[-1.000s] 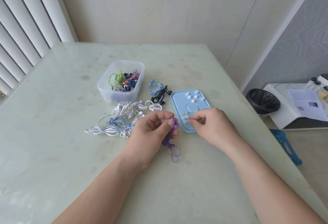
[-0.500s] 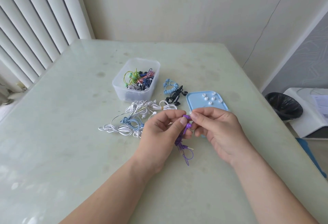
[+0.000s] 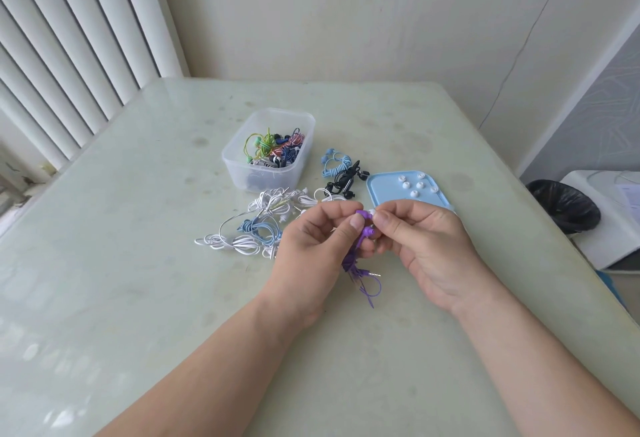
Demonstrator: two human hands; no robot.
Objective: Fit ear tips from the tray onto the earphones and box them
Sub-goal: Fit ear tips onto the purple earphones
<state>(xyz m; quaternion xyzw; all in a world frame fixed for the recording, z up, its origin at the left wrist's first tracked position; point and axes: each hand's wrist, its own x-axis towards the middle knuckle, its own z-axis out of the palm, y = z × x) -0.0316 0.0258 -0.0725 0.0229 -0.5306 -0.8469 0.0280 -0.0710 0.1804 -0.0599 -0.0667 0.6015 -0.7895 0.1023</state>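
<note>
My left hand [image 3: 317,246] grips purple earphones [image 3: 364,229], whose coiled cord hangs below my fingers. My right hand [image 3: 427,246] pinches a small white ear tip [image 3: 372,211] against one purple earbud. Just behind my right hand lies the light blue tray [image 3: 381,191] with several white ear tips [image 3: 417,184] on it. A clear plastic box [image 3: 270,149] further back holds several coloured earphones. Between the box and my hands lie white earphones [image 3: 249,239], blue earphones [image 3: 332,163] and black earphones [image 3: 346,180] in loose bundles.
The pale green table [image 3: 138,263] ends at a wall behind and at white blinds [image 3: 69,38] on the left. Off the right edge stand a black bin [image 3: 564,204] and a white low unit [image 3: 616,215].
My right hand left the tray with an ear tip and came to the purple earbud in my left hand. The camera view shifted left and upward.
</note>
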